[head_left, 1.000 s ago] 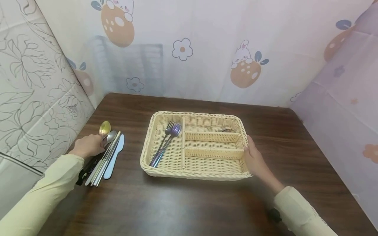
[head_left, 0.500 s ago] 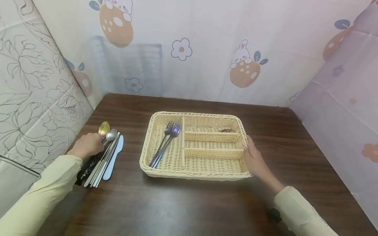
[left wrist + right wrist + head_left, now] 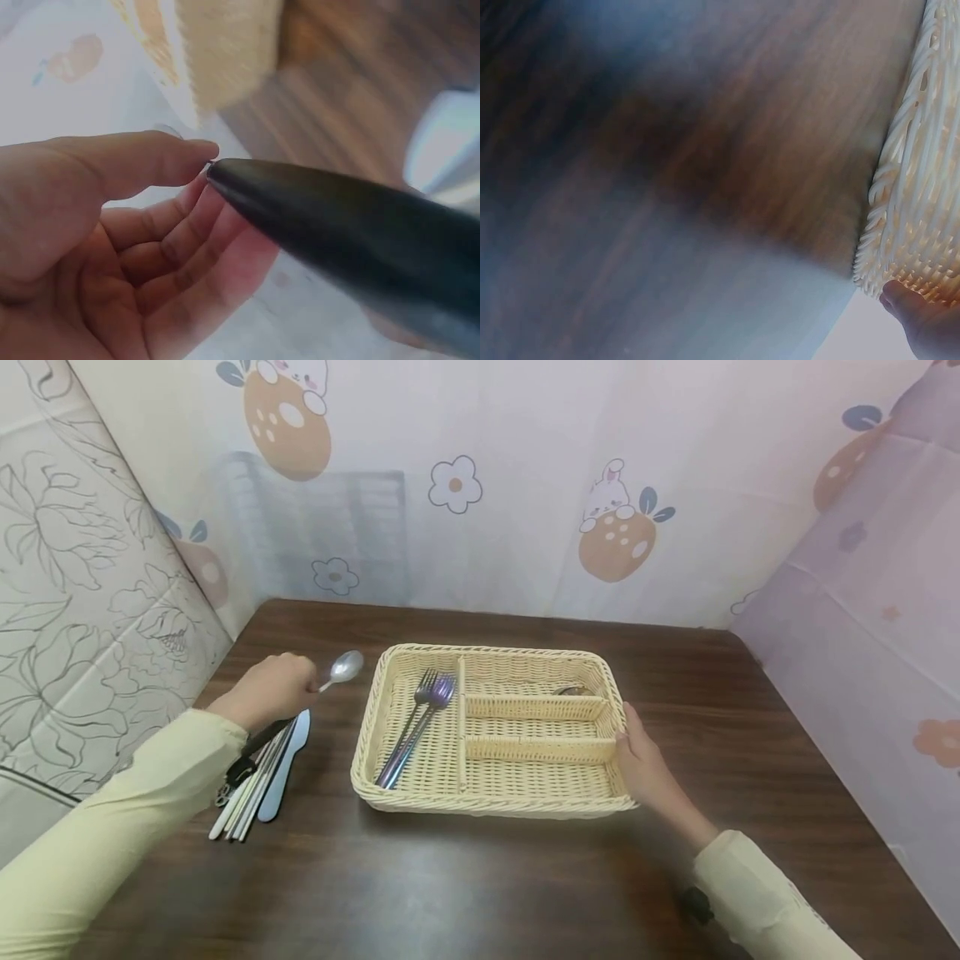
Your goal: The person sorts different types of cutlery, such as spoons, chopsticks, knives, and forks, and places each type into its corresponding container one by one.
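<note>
Spoon (image 3: 347,667) is pinched by the left hand (image 3: 268,691) in the head view, just left of the wicker basket (image 3: 532,777), whose right end is gripped by the right hand (image 3: 651,767). In the left wrist view, a dark handle (image 3: 337,225) is pinched at the thumb; in the right, the basket's side is touched.

The spoon (image 3: 347,666) in the left hand (image 3: 273,689) is silver; below that hand, the knife (image 3: 283,777) is pale blue and the chopsticks (image 3: 251,797) whitish and silver. At the right hand (image 3: 648,764), the wicker basket (image 3: 495,806) is cream; between the hands, one fork (image 3: 425,687) is dark grey, another fork (image 3: 431,712) purple shading to blue. Beyond both hands, orange fruits, white rabbits and outlined flowers pattern a white curtain (image 3: 525,568).
</note>
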`<control>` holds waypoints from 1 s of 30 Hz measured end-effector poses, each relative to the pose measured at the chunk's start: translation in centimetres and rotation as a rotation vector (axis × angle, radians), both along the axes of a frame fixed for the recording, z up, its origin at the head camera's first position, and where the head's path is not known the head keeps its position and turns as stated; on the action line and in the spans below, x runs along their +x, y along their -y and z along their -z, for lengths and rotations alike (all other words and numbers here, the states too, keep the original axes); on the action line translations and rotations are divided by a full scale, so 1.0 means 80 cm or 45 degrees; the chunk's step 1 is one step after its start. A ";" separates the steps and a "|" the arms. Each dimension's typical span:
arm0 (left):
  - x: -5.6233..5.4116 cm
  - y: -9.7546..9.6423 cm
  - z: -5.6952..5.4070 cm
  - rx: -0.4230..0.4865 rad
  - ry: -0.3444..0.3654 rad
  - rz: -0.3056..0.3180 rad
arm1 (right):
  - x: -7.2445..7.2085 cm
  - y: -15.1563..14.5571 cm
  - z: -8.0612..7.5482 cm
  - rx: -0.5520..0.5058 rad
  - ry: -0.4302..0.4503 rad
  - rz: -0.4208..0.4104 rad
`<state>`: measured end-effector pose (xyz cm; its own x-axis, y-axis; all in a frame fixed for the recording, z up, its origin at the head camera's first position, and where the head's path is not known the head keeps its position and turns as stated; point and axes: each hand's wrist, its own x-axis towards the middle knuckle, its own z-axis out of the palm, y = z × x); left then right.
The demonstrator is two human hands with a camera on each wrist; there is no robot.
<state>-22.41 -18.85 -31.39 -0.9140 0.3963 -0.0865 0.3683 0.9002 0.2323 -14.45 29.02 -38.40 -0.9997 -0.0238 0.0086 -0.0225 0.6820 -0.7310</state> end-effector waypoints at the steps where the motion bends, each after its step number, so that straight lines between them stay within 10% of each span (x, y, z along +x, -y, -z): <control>1: -0.003 -0.011 -0.005 -0.003 -0.014 0.028 | 0.000 0.000 0.000 0.000 -0.002 0.003; 15: -0.042 -0.165 -0.035 -0.085 -0.047 0.460 | 0.002 0.002 0.000 0.023 -0.010 0.024; 30: -0.087 -0.291 -0.031 -0.081 0.031 0.762 | 0.002 0.005 0.004 0.014 0.021 0.069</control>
<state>-29.40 4.40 -28.88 -0.5312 0.8348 -0.1449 0.8108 0.5504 0.1991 -14.30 28.59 -38.69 -0.9995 0.0302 -0.0083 0.0268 0.6900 -0.7233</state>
